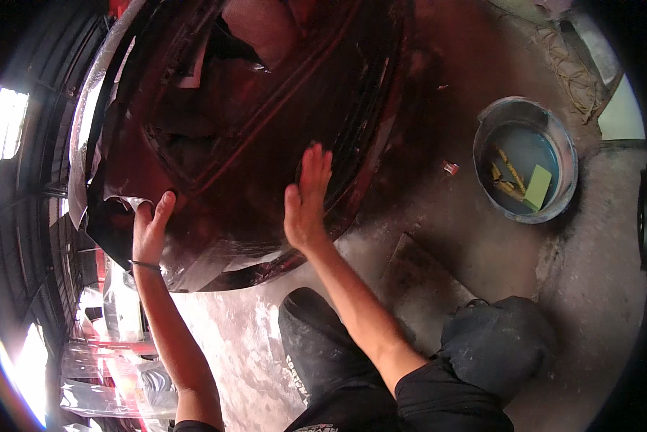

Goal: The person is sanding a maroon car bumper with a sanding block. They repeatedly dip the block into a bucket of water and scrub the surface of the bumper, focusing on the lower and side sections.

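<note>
A large dark, reddish-sheened car bumper (266, 155) fills the upper middle of the head view, its surface glossy in places. My left hand (151, 227) grips its left part at the edge of a cut-out, thumb outside and fingers curled partly out of sight. On the bumper's right side lies my right hand (309, 198), fingers stretched out together and thumb apart. Whether anything thin sits under that palm cannot be made out. A dark band circles my left wrist.
To the right on the floor stands a round bucket (485, 165) of bluish water, with a pale green block (538, 187) and yellowish pieces inside. A small red wrapper (450, 168) lies nearby. Wires (568, 68) lie at the far right. Shiny panels (111, 374) stand at lower left.
</note>
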Available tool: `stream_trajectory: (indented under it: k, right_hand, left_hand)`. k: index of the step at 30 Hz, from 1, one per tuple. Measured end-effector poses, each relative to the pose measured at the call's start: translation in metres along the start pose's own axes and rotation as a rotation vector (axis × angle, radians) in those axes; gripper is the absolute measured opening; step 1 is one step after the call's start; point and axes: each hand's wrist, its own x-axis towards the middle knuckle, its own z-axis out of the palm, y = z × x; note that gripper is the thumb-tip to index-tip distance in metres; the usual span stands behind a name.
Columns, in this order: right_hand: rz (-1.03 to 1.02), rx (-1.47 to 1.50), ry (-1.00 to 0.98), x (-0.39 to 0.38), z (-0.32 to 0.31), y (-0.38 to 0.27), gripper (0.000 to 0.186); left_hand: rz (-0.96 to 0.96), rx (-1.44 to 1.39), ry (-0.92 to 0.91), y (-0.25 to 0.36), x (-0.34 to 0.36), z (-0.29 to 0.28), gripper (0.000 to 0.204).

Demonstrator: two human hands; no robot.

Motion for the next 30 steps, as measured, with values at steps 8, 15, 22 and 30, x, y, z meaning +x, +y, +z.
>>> stream_trajectory:
  k: [8, 15, 22, 30]
  right_hand:
    - [0.068, 0.185, 0.05, 0.189, -0.054, 0.062, 0.072]
    - [0.135, 0.1, -0.016, -0.005, -0.004, 0.004, 0.08]
    - [0.079, 0.244, 0.048, 0.159, -0.05, 0.061, 0.07]
    - [0.26, 0.104, -0.068, -0.08, 0.027, -0.046, 0.08]
  left_hand:
    - [-0.017, -0.014, 0.012, 0.005, 0.005, 0.004, 0.072]
    - [-0.015, -0.064, -0.003, -0.001, -0.002, 0.003, 0.076]
    - [0.004, -0.006, -0.011, 0.002, 0.006, 0.001, 0.086]
    - [0.123, -0.018, -0.036, 0.002, 0.004, -0.002, 0.079]
